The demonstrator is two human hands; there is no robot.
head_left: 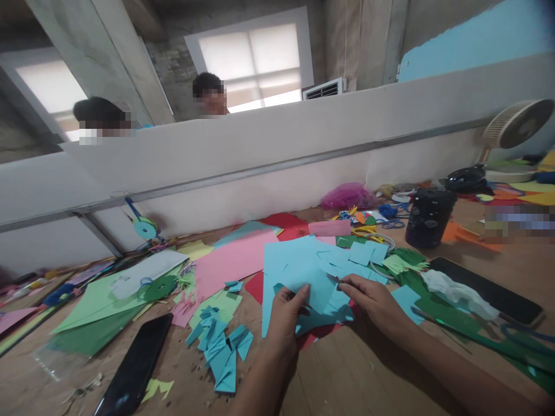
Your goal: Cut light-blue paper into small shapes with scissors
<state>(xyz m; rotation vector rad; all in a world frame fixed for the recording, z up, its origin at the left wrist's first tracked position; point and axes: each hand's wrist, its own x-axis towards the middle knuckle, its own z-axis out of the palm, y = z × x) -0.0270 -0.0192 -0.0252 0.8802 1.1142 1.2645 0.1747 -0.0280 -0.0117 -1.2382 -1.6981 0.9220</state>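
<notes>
My left hand (287, 315) pinches the near edge of a light blue paper sheet (303, 271) that lies on the wooden table (347, 370). My right hand (375, 300) is closed beside it, its fingertips gripping a small dark thing at the paper, too small to name. Several cut blue squares (364, 253) lie just beyond my right hand. A heap of folded blue paper pieces (223, 346) sits to the left of my left wrist.
Pink (229, 263), green (99, 303) and red (286, 222) sheets cover the table. Two black phones lie flat, one near left (136, 367), one right (489, 289). A dark jar (429, 216) and a fan (515, 124) stand at the right. Two people sit behind the white partition (277, 144).
</notes>
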